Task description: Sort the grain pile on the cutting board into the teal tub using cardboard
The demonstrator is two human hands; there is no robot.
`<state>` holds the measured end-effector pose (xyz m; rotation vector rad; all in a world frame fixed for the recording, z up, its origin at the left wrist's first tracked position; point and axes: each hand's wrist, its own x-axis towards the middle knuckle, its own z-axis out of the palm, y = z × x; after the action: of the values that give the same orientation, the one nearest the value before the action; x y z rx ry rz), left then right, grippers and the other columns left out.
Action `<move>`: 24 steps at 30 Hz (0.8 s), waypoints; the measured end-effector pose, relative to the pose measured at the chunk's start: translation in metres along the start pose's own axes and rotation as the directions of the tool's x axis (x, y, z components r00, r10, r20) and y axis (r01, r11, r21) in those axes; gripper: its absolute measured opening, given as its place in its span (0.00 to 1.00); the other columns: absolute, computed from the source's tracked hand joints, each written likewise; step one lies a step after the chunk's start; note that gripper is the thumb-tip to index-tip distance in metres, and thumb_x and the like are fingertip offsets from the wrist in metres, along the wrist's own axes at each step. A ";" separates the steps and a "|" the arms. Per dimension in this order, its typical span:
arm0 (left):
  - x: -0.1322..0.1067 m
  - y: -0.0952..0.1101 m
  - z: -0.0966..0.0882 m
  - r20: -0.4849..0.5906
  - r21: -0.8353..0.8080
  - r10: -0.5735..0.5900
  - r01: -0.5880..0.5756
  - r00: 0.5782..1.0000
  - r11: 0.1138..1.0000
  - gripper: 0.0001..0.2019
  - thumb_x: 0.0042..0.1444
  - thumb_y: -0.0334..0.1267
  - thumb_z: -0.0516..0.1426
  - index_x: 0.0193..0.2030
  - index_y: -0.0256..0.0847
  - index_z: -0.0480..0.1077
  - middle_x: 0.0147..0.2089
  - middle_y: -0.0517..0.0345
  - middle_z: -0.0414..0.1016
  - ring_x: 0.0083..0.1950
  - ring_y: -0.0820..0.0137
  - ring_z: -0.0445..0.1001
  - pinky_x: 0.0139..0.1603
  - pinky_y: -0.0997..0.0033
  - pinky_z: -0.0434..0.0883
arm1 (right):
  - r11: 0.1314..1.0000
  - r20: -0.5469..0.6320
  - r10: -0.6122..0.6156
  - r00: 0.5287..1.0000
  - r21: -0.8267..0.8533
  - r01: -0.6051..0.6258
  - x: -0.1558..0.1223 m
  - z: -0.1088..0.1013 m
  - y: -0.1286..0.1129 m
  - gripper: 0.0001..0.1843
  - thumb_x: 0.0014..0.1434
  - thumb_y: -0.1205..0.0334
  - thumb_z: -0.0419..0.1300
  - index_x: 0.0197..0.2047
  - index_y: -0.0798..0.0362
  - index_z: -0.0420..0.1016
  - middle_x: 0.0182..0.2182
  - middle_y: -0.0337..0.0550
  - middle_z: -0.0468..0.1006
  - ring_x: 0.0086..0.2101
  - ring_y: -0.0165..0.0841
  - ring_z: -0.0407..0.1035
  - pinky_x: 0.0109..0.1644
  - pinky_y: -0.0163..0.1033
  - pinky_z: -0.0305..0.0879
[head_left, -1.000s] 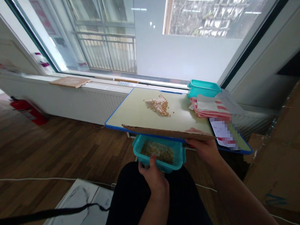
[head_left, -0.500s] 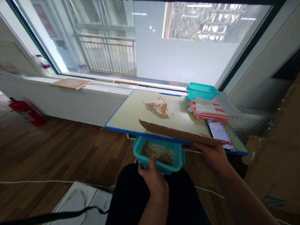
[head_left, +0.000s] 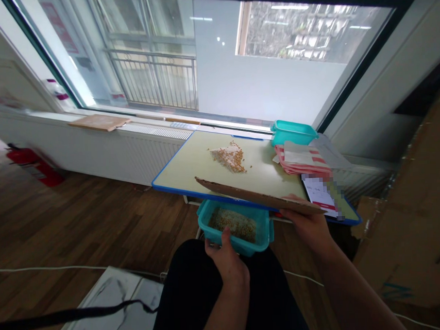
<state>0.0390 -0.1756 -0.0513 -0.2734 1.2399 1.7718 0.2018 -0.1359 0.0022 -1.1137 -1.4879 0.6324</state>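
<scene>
My left hand (head_left: pixel 227 256) grips the near rim of a teal plastic basin (head_left: pixel 261 241), thumb over the edge, just below the table's front edge. Pale grains mixed with yellowish kernels (head_left: pixel 233 224) cover its bottom. In my right hand (head_left: pixel 308 227) is the right end of a long strip of cardboard (head_left: pixel 258 195), held on edge along the front of the table (head_left: pixel 176 169). Beyond the strip lies a pile of white grains and yellow-brown kernels (head_left: pixel 230 157), with a few kernels scattered beside it.
A second teal basin (head_left: pixel 295 132), folded red-and-white cloth (head_left: pixel 303 160) and a phone (head_left: pixel 319 194) are at the table's right. A large cardboard box (head_left: pixel 408 225) stands on the right. On the floor at left is a fire extinguisher (head_left: pixel 36 165).
The cardboard strip has shifted slightly left along the table edge with my right hand. The basin in my left hand has moved a little to the right. The pile looks the same.
</scene>
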 end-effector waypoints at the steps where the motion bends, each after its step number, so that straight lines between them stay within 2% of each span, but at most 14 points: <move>1: 0.000 -0.001 0.000 0.002 0.004 -0.005 0.005 1.000 1.000 0.33 0.46 0.37 0.64 0.58 0.46 0.54 0.53 0.49 0.70 0.47 0.63 0.75 0.44 0.59 0.74 | 1.000 0.009 -0.007 1.000 -0.006 0.007 -0.001 0.000 0.000 0.10 0.48 0.62 0.66 0.37 0.44 0.80 0.36 0.37 0.80 0.38 0.38 0.74 0.47 0.47 0.69; 5: 0.000 -0.002 -0.001 0.008 0.001 -0.004 0.004 1.000 1.000 0.33 0.46 0.37 0.64 0.57 0.45 0.55 0.52 0.48 0.70 0.46 0.63 0.75 0.44 0.60 0.74 | 0.999 0.026 -0.006 1.000 -0.044 0.007 -0.005 -0.004 -0.002 0.08 0.47 0.62 0.66 0.35 0.45 0.81 0.35 0.38 0.81 0.39 0.39 0.74 0.52 0.50 0.66; 10: 0.001 0.000 0.000 0.011 -0.004 -0.004 0.004 1.000 1.000 0.34 0.46 0.37 0.64 0.58 0.45 0.54 0.52 0.49 0.71 0.47 0.63 0.75 0.46 0.59 0.73 | 0.998 -0.029 0.054 0.998 0.021 -0.054 -0.007 -0.005 0.001 0.10 0.46 0.63 0.66 0.35 0.46 0.80 0.34 0.38 0.81 0.37 0.38 0.74 0.45 0.46 0.69; 13: 0.000 0.000 0.001 0.009 -0.009 -0.008 0.009 1.000 1.000 0.35 0.46 0.36 0.64 0.59 0.45 0.53 0.53 0.49 0.70 0.48 0.63 0.74 0.46 0.58 0.73 | 0.997 -0.078 0.052 0.996 0.061 -0.047 -0.006 -0.005 0.004 0.10 0.45 0.64 0.66 0.35 0.47 0.80 0.34 0.38 0.81 0.36 0.38 0.73 0.45 0.46 0.69; 18: 0.001 -0.001 0.000 0.009 0.002 -0.008 0.008 1.000 1.000 0.35 0.46 0.37 0.64 0.59 0.44 0.53 0.52 0.48 0.70 0.48 0.63 0.74 0.47 0.59 0.72 | 0.998 -0.034 0.062 0.997 -0.018 -0.063 -0.005 -0.010 0.004 0.10 0.45 0.64 0.66 0.34 0.49 0.80 0.35 0.39 0.81 0.40 0.39 0.73 0.50 0.48 0.66; 24: 0.001 -0.001 0.000 0.017 -0.011 -0.012 0.012 1.000 1.000 0.35 0.46 0.36 0.64 0.59 0.44 0.52 0.51 0.48 0.70 0.47 0.63 0.74 0.46 0.58 0.73 | 0.995 -0.146 0.092 0.985 0.055 -0.084 -0.001 -0.009 0.008 0.11 0.43 0.63 0.67 0.34 0.48 0.80 0.32 0.37 0.80 0.37 0.38 0.73 0.46 0.46 0.69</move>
<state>0.0395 -0.1750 -0.0525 -0.2706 1.2144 1.7676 0.2128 -0.1348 -0.0032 -1.1683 -1.2957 0.6297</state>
